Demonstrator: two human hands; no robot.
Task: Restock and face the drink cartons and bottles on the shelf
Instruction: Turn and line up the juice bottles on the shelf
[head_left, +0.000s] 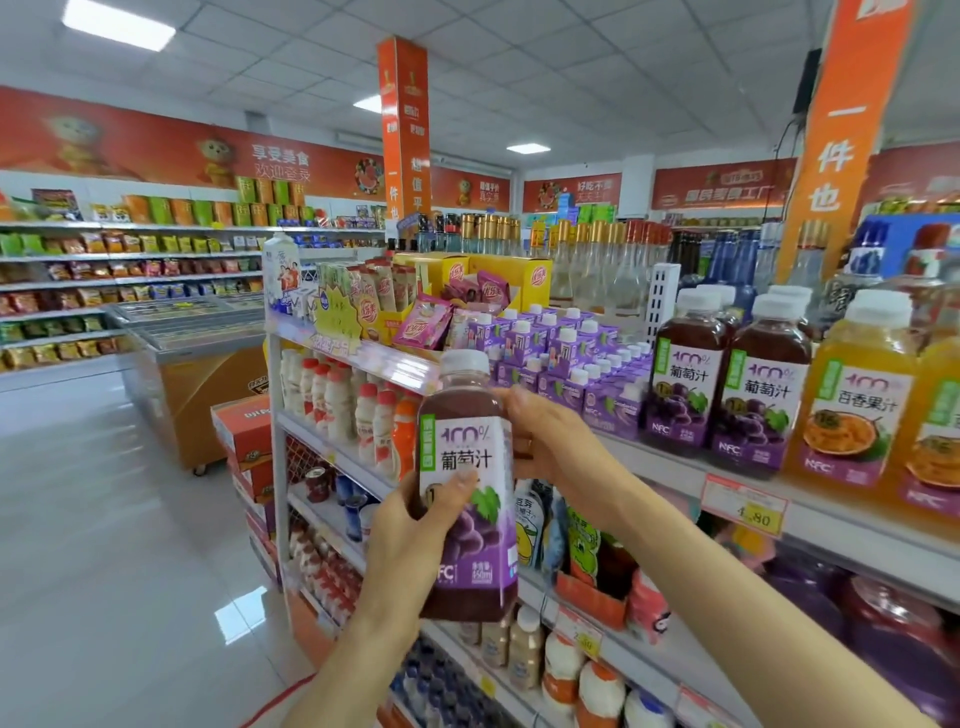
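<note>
Left grip (410, 530), right grip (550, 441) both holding grape juice bottle (470, 436) clear of shelf (660, 475); shelved grape bottles (685, 374) faced, this one unplaced.

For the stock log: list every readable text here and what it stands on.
"100%", "葡萄汁", "NFC": held grape juice bottle.
"百香果汁": yellow juice bottle on the shelf.
"一件也": orange pillar.
".80": price tag, first digit blurred.
Far wall signs, small packs: too blurred.

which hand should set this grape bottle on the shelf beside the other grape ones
Probably the right hand: it grips the bottle near the top, on the side toward the shelf, nearest the grape bottles. The left hand holds it low, on the far side.
</note>
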